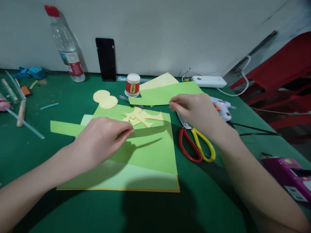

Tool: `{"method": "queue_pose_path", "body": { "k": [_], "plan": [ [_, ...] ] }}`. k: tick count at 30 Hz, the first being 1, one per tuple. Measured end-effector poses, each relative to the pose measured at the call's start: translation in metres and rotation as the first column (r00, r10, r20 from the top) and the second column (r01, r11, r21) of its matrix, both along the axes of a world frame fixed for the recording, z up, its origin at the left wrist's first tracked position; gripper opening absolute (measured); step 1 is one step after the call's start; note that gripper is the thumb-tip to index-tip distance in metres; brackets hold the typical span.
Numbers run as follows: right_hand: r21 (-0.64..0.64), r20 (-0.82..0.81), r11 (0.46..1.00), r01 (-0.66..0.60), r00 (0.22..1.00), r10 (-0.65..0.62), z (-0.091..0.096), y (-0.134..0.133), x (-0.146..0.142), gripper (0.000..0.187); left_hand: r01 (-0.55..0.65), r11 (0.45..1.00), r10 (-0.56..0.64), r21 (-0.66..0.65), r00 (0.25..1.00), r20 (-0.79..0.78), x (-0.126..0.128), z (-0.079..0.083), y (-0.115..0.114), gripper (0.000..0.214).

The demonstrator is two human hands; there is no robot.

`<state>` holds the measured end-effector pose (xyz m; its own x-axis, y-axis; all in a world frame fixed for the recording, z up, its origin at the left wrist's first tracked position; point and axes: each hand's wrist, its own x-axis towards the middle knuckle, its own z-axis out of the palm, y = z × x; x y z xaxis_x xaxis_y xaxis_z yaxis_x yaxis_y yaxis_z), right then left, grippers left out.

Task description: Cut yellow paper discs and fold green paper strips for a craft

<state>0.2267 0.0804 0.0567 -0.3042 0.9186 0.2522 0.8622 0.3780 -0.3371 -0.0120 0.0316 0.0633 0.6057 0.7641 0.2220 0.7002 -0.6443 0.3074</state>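
Note:
My left hand (99, 139) is closed in a pinch over a stack of green paper sheets (153, 155). A narrow green paper strip (65, 128) runs under this hand, sticking out to its left, and a shaded length shows to its right. Yellow paper scraps (142, 117) lie just beyond the fingertips. My right hand (198, 111) has its fingers pressed together beside a cut green paper piece (167, 93); whether they grip it is hidden. Below that hand lie scissors (190, 145) with one red and one yellow handle. Two pale yellow paper circles (105, 99) overlap at the stack's far left.
A small red and white paper cup (132, 85), a phone (106, 60) and a water bottle (69, 53) stand by the wall. At right are a glue gun (222, 108), a white power strip (209, 81) and a purple device (288, 178). Glue sticks (25, 123) lie left.

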Motion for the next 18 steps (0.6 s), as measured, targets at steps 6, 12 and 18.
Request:
{"method": "queue_pose_path", "body": {
  "k": [6, 12, 18],
  "plan": [
    [-0.187, 0.002, 0.899, -0.395, 0.915, 0.403, 0.002, -0.025, -0.026, 0.019, -0.018, 1.0, 0.016, -0.023, 0.997, -0.079, 0.009, -0.01, 0.002, 0.025],
    [-0.27, 0.045, 0.873, -0.406, 0.9, 0.433, -0.007, -0.034, -0.037, 0.022, 0.04, 0.999, -0.04, 0.033, 0.999, 0.011, 0.014, -0.027, 0.002, 0.019],
    [-0.218, 0.046, 0.905, -0.366, 0.922, 0.384, -0.008, -0.04, -0.042, 0.024, -0.01, 1.0, 0.01, 0.023, 1.0, 0.004, 0.018, -0.031, 0.002, 0.018]
  ]
}}
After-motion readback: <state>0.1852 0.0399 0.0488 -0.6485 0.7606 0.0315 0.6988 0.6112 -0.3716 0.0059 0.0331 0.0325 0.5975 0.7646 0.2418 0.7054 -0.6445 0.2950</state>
